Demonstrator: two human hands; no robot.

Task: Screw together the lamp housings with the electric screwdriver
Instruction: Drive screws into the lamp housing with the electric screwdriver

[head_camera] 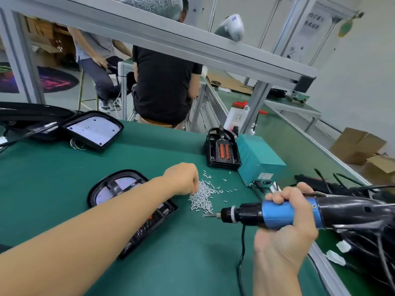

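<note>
The step in hand is fetching a screw. The left hand reaches over the housing on the bench, fingers curled down into the screws; whether its grip has one, I cannot tell. The right hand holds the screwdriver level, bit beside the pile. Next, a screw must be seated on the bit or in a housing hole.

No legible text: blurred characters on the wall poster, unreadable label on the teal power box.
</note>
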